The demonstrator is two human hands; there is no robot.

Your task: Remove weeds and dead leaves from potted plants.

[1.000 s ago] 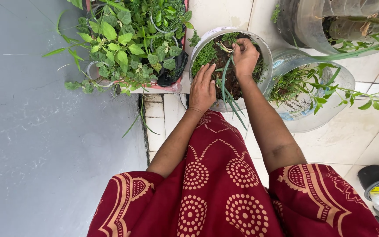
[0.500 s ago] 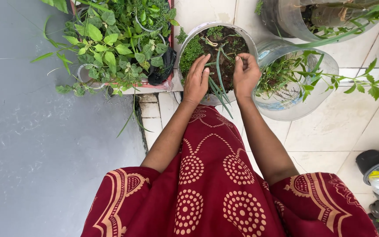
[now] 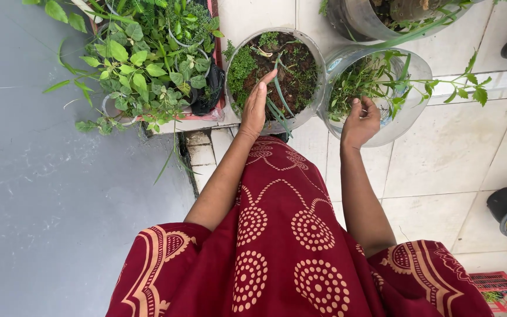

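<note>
Over the round white pot (image 3: 319,64) of dark soil, the left hand (image 3: 256,105) stands on edge with its fingers straight and together, holding nothing, beside the long green shoots (image 3: 278,100), as if to keep them upright. Just beside it on the tiled floor (image 3: 447,158), the right hand (image 3: 360,122) rests at the near rim of the clear plastic pot (image 3: 412,114) of thin herbs, fingers curled narrow; whether they pinch something, I cannot tell.

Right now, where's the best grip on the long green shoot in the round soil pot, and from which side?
Probably low on the long green shoot, near where it leaves the soil in the round pot. Come from the right: the left hand stands flat along its left side, while the right hand is off at the clear pot, leaving that side open.
</note>
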